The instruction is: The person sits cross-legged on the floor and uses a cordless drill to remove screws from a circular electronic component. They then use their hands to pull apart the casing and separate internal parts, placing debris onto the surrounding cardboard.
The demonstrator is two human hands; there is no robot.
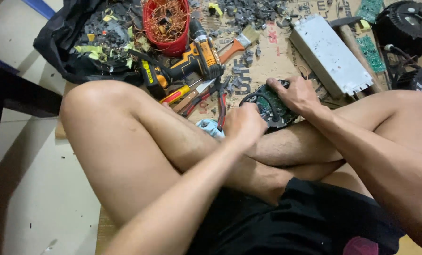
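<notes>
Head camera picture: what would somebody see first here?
First, both hands in the middle: the left hand and right hand hold a round black part with a green board over the crossed legs. Behind them, at the top, a red basket of tangled copper wire stands out, with an orange drill lying just below it on the cardboard. To the right lies a long grey metal box.

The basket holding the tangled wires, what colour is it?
Red; the basket shows best in the head view.
</notes>
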